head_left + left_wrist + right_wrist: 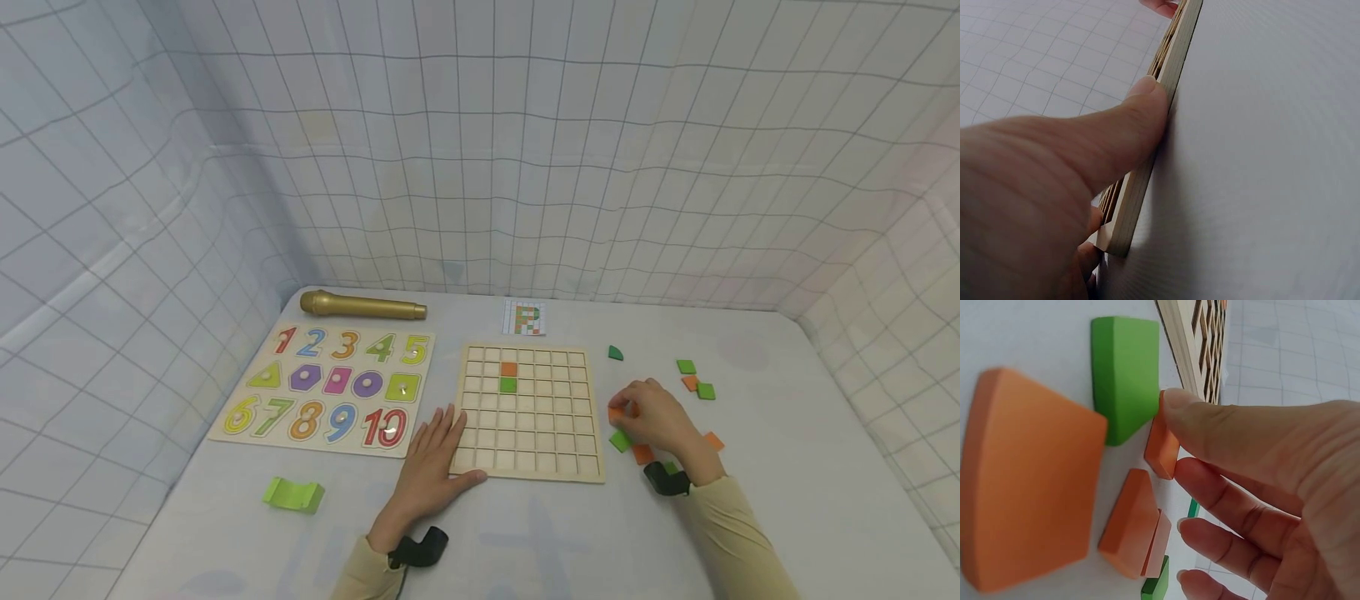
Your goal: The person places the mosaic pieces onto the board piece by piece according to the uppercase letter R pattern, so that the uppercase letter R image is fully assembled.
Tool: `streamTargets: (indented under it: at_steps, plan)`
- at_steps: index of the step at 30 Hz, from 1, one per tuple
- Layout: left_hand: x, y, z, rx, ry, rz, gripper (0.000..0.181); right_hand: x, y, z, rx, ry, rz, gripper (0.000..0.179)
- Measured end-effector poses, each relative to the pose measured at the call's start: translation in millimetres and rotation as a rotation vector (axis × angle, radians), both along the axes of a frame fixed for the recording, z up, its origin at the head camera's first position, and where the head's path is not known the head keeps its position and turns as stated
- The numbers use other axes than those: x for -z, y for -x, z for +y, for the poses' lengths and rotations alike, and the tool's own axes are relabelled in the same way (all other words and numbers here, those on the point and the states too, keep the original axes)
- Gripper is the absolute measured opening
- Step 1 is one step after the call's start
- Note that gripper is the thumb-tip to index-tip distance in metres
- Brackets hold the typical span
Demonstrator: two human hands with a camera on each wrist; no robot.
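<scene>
A square wooden grid board [532, 417] lies flat in the middle, with one orange tile [509, 369] and one green tile [508, 385] in its cells. My left hand [429, 475] rests at the board's near left corner, fingers straight along the left side. Its thumb [1141, 112] lies against the front edge. To the right of the board, my right hand [660, 421] pinches an orange square tile [1163, 440] between thumb and index finger, low over the table. Around it lie a green tile [1125, 375], a large-looking orange tile [1032, 481] and another orange tile [1130, 525].
A small pattern card [524, 318] lies behind the board. Left are a number-and-shape peg puzzle [322, 400], a gold microphone [363, 306] and a lime-green curved block [294, 495]. Farther right sit a dark green quarter-round piece [616, 352] and a green tile [686, 367].
</scene>
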State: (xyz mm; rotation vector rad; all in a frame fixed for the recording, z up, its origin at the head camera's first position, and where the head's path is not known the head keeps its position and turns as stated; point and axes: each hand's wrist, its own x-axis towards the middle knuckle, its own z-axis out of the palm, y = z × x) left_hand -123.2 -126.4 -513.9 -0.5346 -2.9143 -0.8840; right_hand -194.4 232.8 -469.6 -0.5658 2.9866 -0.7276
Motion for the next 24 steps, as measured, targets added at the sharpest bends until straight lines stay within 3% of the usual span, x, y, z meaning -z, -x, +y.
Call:
streamTargets:
  at_steps: [9,24]
  plan:
    - [0.0,0.0,0.4,0.002,0.005,0.008,0.086,-1.3,4.2,-3.1,0.009,-0.03,-0.039,0.014]
    - [-1.7,-1.1,0.3,0.006,0.01,0.015,0.086,4.3,0.5,-5.7,0.041,0.061,-0.067,0.014]
